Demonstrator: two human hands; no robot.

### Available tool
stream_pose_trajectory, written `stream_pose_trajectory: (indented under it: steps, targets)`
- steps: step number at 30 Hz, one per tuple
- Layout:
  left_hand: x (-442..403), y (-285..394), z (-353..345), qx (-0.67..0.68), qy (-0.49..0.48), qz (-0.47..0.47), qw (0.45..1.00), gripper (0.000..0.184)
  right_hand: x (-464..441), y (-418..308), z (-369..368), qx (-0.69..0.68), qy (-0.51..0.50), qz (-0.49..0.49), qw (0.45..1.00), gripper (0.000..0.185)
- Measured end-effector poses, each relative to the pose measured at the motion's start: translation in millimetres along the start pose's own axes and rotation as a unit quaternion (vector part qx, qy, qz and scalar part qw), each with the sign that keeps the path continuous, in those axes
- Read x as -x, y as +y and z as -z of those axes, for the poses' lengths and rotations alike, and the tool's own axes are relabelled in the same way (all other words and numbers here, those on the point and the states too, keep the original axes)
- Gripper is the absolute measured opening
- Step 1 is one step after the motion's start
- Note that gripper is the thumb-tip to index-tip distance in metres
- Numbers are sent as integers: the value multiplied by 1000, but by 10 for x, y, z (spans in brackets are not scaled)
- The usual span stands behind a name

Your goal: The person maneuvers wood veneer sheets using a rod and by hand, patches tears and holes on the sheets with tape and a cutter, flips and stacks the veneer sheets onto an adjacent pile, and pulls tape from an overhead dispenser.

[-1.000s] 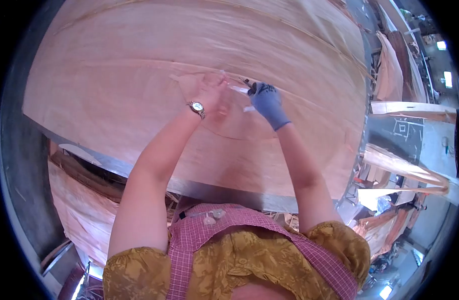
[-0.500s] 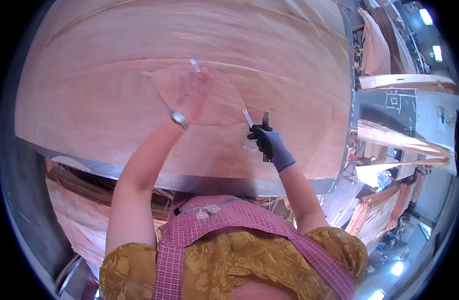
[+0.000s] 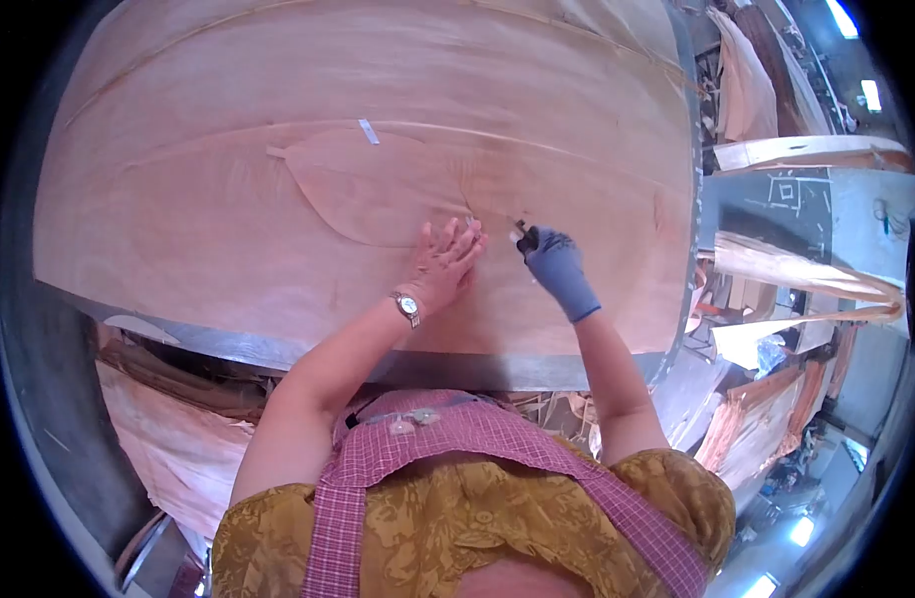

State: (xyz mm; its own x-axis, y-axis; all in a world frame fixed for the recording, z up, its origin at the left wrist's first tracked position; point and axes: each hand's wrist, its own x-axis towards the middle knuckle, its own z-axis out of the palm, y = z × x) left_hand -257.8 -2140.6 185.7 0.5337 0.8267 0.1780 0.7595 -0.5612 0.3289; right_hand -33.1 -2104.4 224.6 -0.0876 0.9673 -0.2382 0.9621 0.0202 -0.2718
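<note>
A thin wood veneer sheet [image 3: 228,279] covers the table, with a leaf-shaped veneer piece [image 3: 363,189] lying on it. My left hand [image 3: 447,264], bare with a wristwatch [image 3: 407,305], lies flat with fingers stretched at the lower right edge of that piece. A small pale strip [image 3: 471,220] shows at its fingertips. One white tape strip [image 3: 369,132] sticks across the piece's upper edge. To the right, my right hand [image 3: 555,264] in a grey-and-black glove is closed round a dark tool [image 3: 521,227]; only its tip shows, so its kind is unclear.
The table edge [image 3: 537,373] runs close to my apron. Stacked veneer sheets [image 3: 178,429] lie below it on the left. At the right stand a grey surface with chalk marks [image 3: 786,197] and long curled veneer strips [image 3: 816,274].
My left hand has moved right and down from the upper tape strip to the piece's right edge. My gloved hand has turned and shifted slightly right, and the white strip beside it is now at my left fingertips.
</note>
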Motion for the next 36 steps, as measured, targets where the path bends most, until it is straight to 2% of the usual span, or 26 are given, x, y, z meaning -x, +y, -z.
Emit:
stream_pose_trajectory:
  steps: [1, 4, 6, 7, 10, 12, 13, 15, 18, 20, 22, 25, 27, 30, 31, 32, 34, 35, 36]
  targets:
    - [-6, 7, 23, 9, 1, 7, 1000, 56, -122, -21, 82, -63, 10, 22, 998, 37]
    - [-47, -18, 178, 58, -26, 17, 998, 62, -567, -460, 426, -287, -110, 14, 951, 27]
    - [-177, -105, 297, 158, -56, 112, 979, 59, -892, -760, 474, -361, -155, 28, 919, 22]
    - [-271, -190, 325, 206, -70, 158, 963, 57, -1108, -832, 354, -318, -143, 22, 937, 25]
    - [-515, -415, 206, 138, 163, 178, 961, 55, -1451, -816, -65, -180, -95, 8, 979, 33]
    - [-575, -470, 141, 46, 94, 173, 979, 56, -1518, -738, -93, -74, -50, 15, 996, 34]
    - [-580, -471, 105, 1, 57, 169, 984, 56, -1472, -689, -21, -111, -96, -3, 989, 33]
    - [-559, -465, 40, -40, 59, 152, 986, 56, -1300, -585, 116, -187, -185, -38, 964, 31]
    - [-561, -429, 121, -41, 47, 158, 985, 54, -928, -500, 13, -415, -141, -108, 892, 29]
    - [-615, -468, 135, -23, 55, 158, 986, 51, -728, -590, -40, -355, -63, -101, 927, 26]
    - [-618, -503, 21, -4, 72, 153, 986, 46, -594, -556, -52, -362, -39, -108, 925, 19]
    - [-520, -668, 205, 87, 38, 135, 986, 43, -485, -713, 70, -356, -28, -83, 930, 17]
    - [-351, -1059, 356, 30, 49, 220, 974, 43, -488, -981, 277, -297, -44, -53, 952, 18]
    - [75, -1855, 563, -46, 55, 332, 941, 44, -685, -1287, 104, -285, 23, 108, 952, 18]
    - [245, -2105, 664, -87, 125, 316, 936, 45, -699, -1593, 260, -260, -39, 86, 961, 16]
    - [414, -2319, 769, -130, 194, 299, 925, 47, -790, -1795, 206, -249, -56, 105, 961, 16]
    - [655, -2579, 954, -144, 135, 327, 924, 52, -1044, -2204, 61, -230, -85, 145, 959, 16]
    - [717, -2663, 1017, -151, 104, 339, 923, 55, -1169, -2410, -38, -311, -104, 140, 934, 15]
    - [743, -2696, 1051, -150, 136, 354, 913, 54, -1292, -2614, -143, -390, -122, 132, 903, 13]
